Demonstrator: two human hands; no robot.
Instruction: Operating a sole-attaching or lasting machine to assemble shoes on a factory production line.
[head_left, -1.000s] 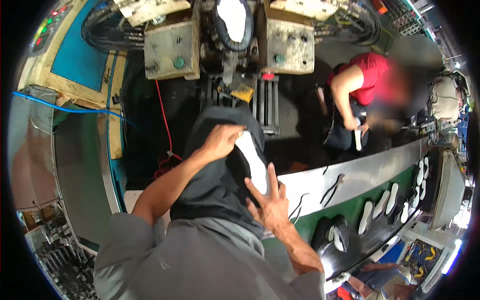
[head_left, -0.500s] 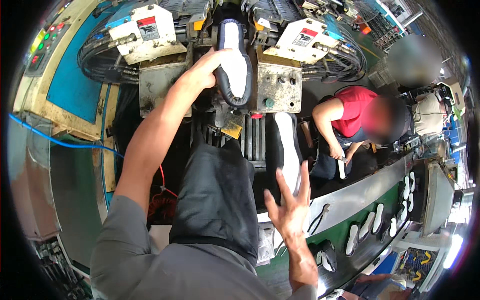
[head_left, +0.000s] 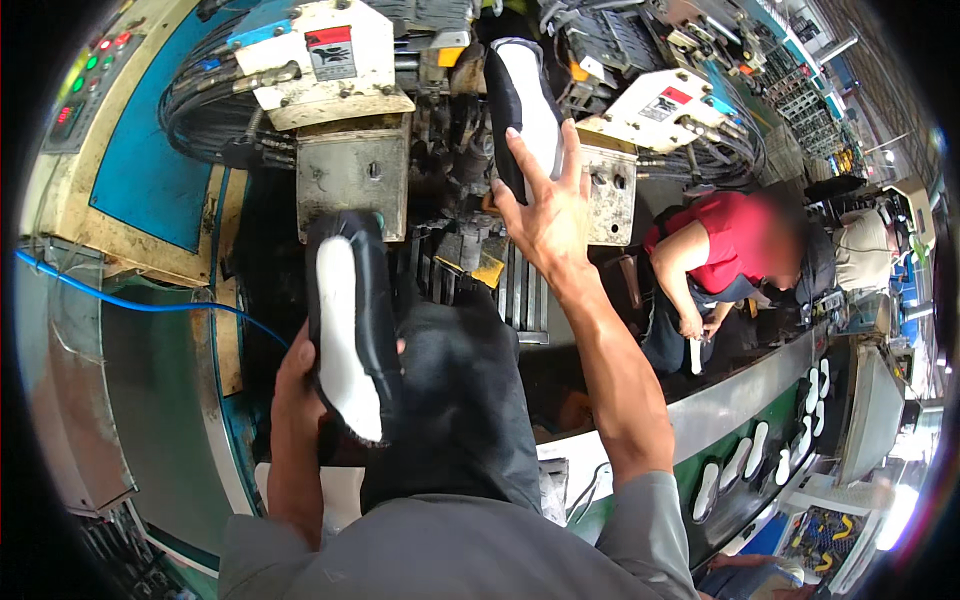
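Left hand (head_left: 293, 385) had its fingers clamped around a black shoe (head_left: 345, 320), white bottom facing up, and from this angle its far end overlapped the near right corner of the left metal box (head_left: 350, 175) on the machine (head_left: 470, 165). Right hand (head_left: 550, 220) was stretched out, fingers spread apart over the near end of another black shoe (head_left: 530, 95), also white side up. That one was around the middle of the machine, past its near edge; couldn't tell what was holding it up. Off to the right, the long green surface (head_left: 695, 450) had more white-bottomed shoes (head_left: 735, 460) lined up toward its far end. Beyond its shiny metal edge (head_left: 715, 400), a co-worker in a red top (head_left: 725, 225) was bent over a small white thing (head_left: 696, 353).
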